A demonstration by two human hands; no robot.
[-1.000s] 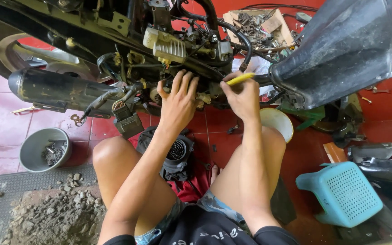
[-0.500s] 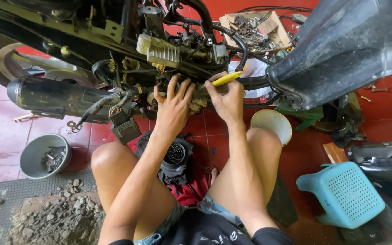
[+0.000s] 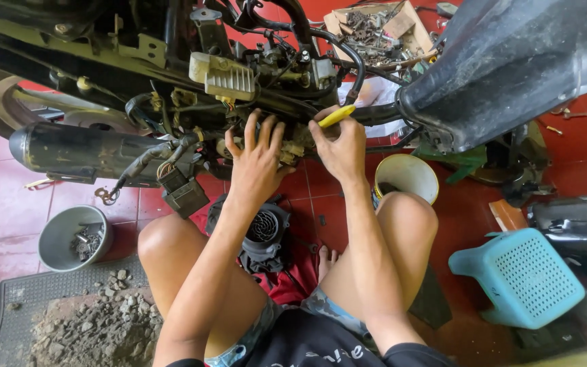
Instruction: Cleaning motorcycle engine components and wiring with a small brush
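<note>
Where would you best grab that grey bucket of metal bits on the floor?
Probably by the rim of the grey bucket, from straight above. It stands upright and open-topped on the red floor, showing no handle, and the metal bits lie low inside, so fingers could pinch the wall.

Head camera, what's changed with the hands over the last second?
Little. The left hand has slid slightly left along the stripped motorcycle's engine parts, fingers spread as before. The right hand keeps its grip on the yellow-handled tool, tilted the same way. The grey bowl and teal stool have not moved.
</note>
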